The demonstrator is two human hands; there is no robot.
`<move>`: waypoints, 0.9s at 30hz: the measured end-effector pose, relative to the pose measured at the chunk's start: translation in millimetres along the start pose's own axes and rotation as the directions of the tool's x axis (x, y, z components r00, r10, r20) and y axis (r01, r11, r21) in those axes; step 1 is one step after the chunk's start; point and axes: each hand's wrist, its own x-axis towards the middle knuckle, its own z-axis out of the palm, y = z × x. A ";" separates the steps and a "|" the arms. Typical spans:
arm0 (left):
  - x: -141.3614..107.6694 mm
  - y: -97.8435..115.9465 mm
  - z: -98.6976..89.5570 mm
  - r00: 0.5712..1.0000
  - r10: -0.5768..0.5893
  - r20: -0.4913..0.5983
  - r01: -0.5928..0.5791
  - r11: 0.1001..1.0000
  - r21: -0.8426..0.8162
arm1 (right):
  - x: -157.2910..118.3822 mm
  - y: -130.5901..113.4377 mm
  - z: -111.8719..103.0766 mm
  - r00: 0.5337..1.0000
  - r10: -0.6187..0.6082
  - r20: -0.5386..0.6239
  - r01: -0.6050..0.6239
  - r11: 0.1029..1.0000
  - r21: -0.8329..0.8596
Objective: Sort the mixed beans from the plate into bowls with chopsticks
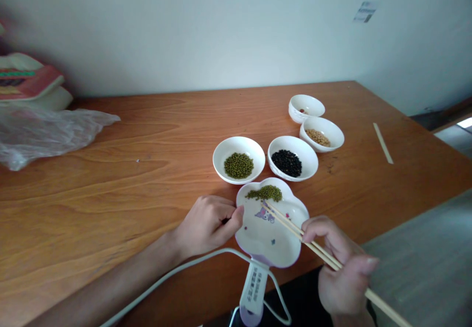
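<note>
My left hand [210, 222] is closed at the left rim of a white and lilac flower-shaped plate [258, 241], thumb tip over the edge; the other fingertips are hidden. Wooden chopsticks [317, 250] are gripped in my right hand [341, 263], their tips low over the plate near its printed figure. A small heap of green mung beans [269, 193] lies at the plate's far side. Just beyond stand a white bowl [221, 145] of mung beans and another white bowl [311, 156] of black beans. The plate's labelled handle [254, 287] points toward me.
Farther right, one bowl [335, 133] holds tan beans and another bowl [313, 102] has a few reddish bits. A pale strip [383, 142] lies near the right table edge. A plastic bag [47, 133] sits at far left. A white cable [177, 270] runs below my left forearm.
</note>
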 end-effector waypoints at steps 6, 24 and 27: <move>0.9 0.3 -0.4 1.000 0.019 -0.017 -0.020 1.000 -0.009 | -0.2 8.7 1.0 0.997 -0.070 0.025 0.069 0.997 0.019; 1.2 0.3 -0.7 1.000 0.009 -0.009 -0.010 1.000 -0.013 | -0.9 9.5 3.0 0.999 -0.030 0.029 0.029 0.999 0.025; 1.0 -0.1 -0.2 1.000 0.016 -0.010 -0.016 1.000 -0.007 | 0.5 14.1 1.4 0.997 -0.067 0.030 0.066 0.997 0.032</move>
